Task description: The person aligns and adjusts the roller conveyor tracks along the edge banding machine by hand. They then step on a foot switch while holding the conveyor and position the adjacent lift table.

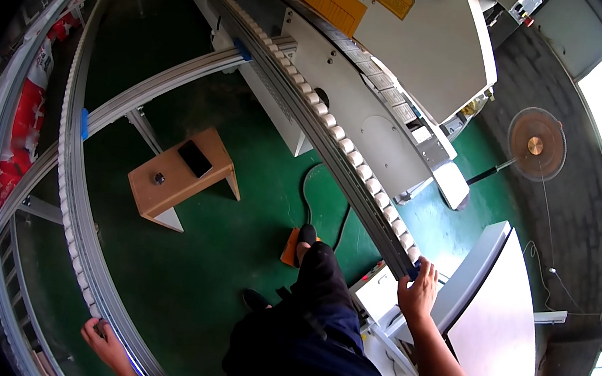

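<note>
Touching roller rails (89, 238), left hand (104, 348) at one, hold unclear, right hand (419, 291), fingers (425, 267) clasping another's blue end (414, 271).

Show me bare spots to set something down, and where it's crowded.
Bare green floor lies between the left roller rail, brown bench and lower shoe; another patch, between the bench and the dark cable. It is crowded at the orange block by the other shoe and at the end of the right rail, where the right hand rests.
</note>
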A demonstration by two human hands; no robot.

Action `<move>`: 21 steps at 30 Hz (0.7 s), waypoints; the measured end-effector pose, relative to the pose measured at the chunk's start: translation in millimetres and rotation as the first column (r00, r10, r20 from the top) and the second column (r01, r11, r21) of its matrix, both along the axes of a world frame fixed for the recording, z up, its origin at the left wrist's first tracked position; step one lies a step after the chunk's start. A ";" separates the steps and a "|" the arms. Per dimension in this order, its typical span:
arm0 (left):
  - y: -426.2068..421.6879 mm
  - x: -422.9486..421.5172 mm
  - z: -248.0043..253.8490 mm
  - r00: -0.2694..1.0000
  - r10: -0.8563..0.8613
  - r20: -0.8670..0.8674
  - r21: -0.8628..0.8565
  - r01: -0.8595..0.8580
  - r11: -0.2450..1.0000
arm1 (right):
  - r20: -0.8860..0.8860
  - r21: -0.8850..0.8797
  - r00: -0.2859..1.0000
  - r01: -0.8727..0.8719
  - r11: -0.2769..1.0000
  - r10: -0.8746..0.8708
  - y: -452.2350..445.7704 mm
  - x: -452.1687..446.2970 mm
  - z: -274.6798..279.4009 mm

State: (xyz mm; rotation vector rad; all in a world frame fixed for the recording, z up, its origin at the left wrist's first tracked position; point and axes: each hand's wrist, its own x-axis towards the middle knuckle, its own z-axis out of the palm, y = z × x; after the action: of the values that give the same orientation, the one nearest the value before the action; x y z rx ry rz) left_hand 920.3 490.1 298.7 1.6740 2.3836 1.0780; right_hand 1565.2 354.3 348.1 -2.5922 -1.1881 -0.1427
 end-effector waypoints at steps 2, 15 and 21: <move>-0.3 0.9 0.7 1.000 0.001 -0.003 0.001 -0.001 1.000 | -0.004 0.006 1.000 -0.013 1.000 0.013 -0.3 2.2 0.3; 0.7 6.4 4.7 0.999 0.011 -0.036 -0.006 -0.011 1.000 | 0.000 -0.037 1.000 0.006 0.999 -0.006 1.3 2.9 7.2; 1.2 8.7 2.6 0.999 0.013 0.034 0.020 -0.014 1.000 | 0.039 0.019 0.999 0.035 0.999 -0.036 -0.6 -2.1 1.3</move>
State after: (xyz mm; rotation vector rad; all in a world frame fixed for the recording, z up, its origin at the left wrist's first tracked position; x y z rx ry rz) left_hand 929.0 491.2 301.3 1.6350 2.3748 1.1271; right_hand 1563.1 353.8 349.4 -2.6067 -1.1492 -0.2113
